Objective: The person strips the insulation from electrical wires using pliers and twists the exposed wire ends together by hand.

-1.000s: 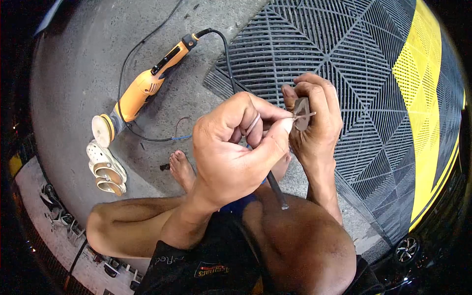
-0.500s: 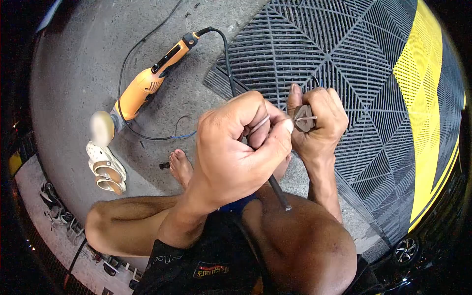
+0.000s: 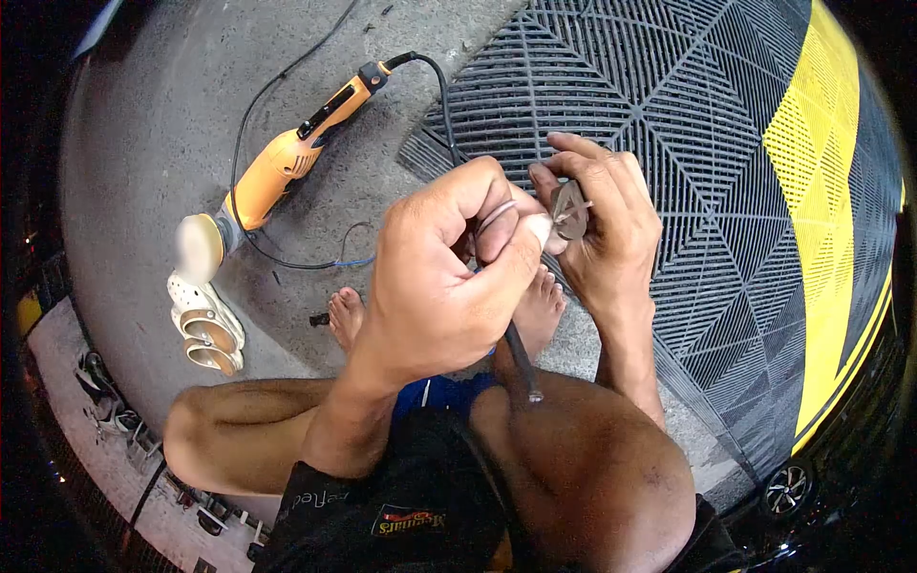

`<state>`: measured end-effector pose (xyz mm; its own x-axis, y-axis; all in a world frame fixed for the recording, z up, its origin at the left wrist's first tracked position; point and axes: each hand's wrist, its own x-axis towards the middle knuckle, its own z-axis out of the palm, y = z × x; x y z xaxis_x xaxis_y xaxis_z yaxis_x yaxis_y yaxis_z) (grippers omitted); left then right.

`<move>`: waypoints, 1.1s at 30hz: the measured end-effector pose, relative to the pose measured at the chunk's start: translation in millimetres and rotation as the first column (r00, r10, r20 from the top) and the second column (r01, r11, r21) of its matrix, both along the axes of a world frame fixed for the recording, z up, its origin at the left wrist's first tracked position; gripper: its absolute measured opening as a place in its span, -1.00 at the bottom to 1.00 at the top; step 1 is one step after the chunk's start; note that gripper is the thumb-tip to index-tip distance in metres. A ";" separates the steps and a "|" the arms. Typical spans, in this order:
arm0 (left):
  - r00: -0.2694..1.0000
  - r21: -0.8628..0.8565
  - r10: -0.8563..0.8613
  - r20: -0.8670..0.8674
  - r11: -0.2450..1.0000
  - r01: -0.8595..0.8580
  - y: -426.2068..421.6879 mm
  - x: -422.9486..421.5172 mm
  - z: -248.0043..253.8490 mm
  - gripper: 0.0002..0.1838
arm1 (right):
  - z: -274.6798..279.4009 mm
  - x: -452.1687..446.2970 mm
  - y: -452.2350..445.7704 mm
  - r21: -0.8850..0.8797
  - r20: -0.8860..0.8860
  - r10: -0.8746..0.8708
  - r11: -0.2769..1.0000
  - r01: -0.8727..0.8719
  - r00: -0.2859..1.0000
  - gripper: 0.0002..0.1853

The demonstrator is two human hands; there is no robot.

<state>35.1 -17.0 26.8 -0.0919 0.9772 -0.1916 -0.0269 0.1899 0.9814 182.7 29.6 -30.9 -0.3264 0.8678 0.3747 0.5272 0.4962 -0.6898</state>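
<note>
My left hand (image 3: 435, 272) is closed, thumb and finger pinched at the face of a small grey-brown plug (image 3: 570, 218). A black cable (image 3: 521, 358) passes under this hand, its cut end hanging over my thigh. A thin pale wire (image 3: 497, 212) loops over its fingers. My right hand (image 3: 611, 224) grips the plug from the other side, the index finger and thumb partly lifted. A metal pin sticks out of the plug towards the right. What exactly lies under the left thumb tip is hidden.
An orange polisher (image 3: 272, 172) with a pale round pad lies on the concrete floor, its black cord (image 3: 239, 124) curling around it. A pale clog (image 3: 205, 325) sits below the pad. Black and yellow grid floor tiles (image 3: 669, 115) cover the right side. A car wheel (image 3: 789, 487) shows lower right.
Both hands have moved slightly left with the plug and the cable. Fingers of my right hand have loosened and spread somewhat. The polisher has not moved.
</note>
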 end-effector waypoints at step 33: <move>0.993 -0.125 0.119 -0.007 0.985 -0.119 -2.6 6.7 0.4 -0.89 | 6.6 8.9 -16.7 -0.241 -0.048 0.002 0.970 -0.013 0.999 -0.79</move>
<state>41.8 -19.6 27.2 -0.2062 0.9276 -0.3114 -0.0570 0.3063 0.9502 191.6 13.0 -24.2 -0.3202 0.9321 0.1695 0.4881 0.3157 -0.8137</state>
